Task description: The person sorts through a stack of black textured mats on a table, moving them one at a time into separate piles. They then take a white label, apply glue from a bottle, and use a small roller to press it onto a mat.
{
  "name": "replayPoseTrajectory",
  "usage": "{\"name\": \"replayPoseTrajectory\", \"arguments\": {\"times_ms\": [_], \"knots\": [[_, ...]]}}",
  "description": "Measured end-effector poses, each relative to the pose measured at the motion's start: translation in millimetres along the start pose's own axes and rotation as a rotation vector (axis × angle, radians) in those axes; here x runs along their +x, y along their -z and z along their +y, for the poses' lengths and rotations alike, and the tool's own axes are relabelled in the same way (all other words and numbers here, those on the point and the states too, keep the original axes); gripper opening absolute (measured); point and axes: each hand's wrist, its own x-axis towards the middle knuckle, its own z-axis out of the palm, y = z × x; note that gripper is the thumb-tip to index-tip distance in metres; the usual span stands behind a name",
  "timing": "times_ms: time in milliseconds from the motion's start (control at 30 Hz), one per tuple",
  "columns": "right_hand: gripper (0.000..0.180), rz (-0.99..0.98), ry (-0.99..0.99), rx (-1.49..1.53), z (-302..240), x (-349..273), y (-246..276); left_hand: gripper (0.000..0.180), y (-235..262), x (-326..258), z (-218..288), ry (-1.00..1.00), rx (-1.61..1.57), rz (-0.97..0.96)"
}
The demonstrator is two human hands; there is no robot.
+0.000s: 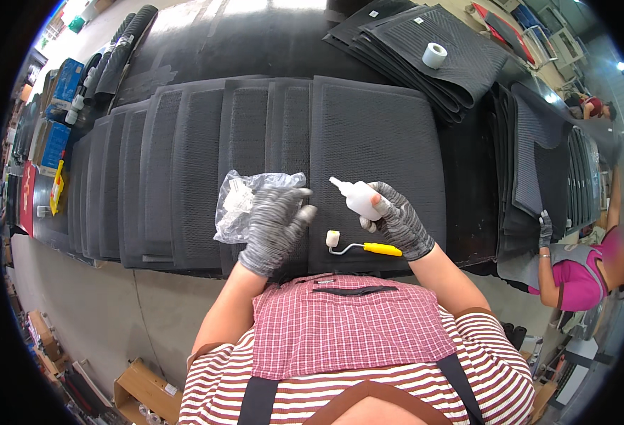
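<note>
Right hand grasping white bottle above dark mat, nozzle pointing away to the left — probably light, soft-walled; best held round the body. Left hand over clear plastic bag (likely slippery, flimsy) — cannot tell whether gripping.

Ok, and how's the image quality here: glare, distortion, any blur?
Head view: the fisheye bends the row of black mats and leaves a dark rim; glare washes out the black table at its far edge; a lamp flares at right; the left hand looks motion-blurred, the white bottle crisper.
</note>
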Motion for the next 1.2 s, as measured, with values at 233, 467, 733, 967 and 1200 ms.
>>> {"name": "replayPoseTrajectory", "arguments": {"times_ms": [233,467,733,967,1200], "knots": [[0.048,0.065,-0.02,-0.164,-5,-2,-33,0.042,-32,15,33,0.163,-0.609,-0.125],[0.054,-0.061,-0.305,0.391,14,18,-11,0.042,-19,32,29,-0.425,0.12,-0.23],[0.048,0.219,-0.081,0.355,1,35,25,0.051,-24,14,-29,0.041,0.444,-0.292],[0.048,0.391,0.155,-0.329,-6,50,6,0.06,-36,1,-59,0.056,0.32,-0.253],[0.035,0.453,0.582,-0.929,12,69,5,0.059,-39,0,-63,0.1,0.271,-0.266]]}}
